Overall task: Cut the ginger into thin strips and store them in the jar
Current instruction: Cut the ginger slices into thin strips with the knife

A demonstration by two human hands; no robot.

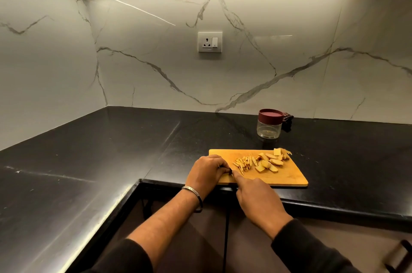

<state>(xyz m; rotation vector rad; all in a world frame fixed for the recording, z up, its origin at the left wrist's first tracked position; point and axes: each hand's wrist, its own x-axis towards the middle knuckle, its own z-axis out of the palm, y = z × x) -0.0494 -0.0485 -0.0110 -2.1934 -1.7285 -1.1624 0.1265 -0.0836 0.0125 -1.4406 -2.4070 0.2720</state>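
Hands meet at cutting board (pixel 289 178): left hand (pixel 206 172) curled, right hand (pixel 256 198) fingers' grip unclear.

Countertop (pixel 111 150) looking like polished black stone, glossy, catching strip-light glare along edge. Backsplash (pixel 156 61) showing as white marble-look slab, grey veins, smooth and shiny. Cutting board (pixel 287 175) reading as wood, matt, warm yellow-orange. Jar (pixel 269 129) looking clear, glass or plastic, can't tell which; its lid (pixel 270 115) coming across as maroon plastic, satin. Ginger slices (pixel 270 162) looking pale, moist-matt; strips (pixel 244 162) drier-looking. Bangle (pixel 193 190) on left wrist gleaming like metal. Sleeves (pixel 312 250) looking dark matt cloth. Socket plate (pixel 210 42) glossy white plastic.
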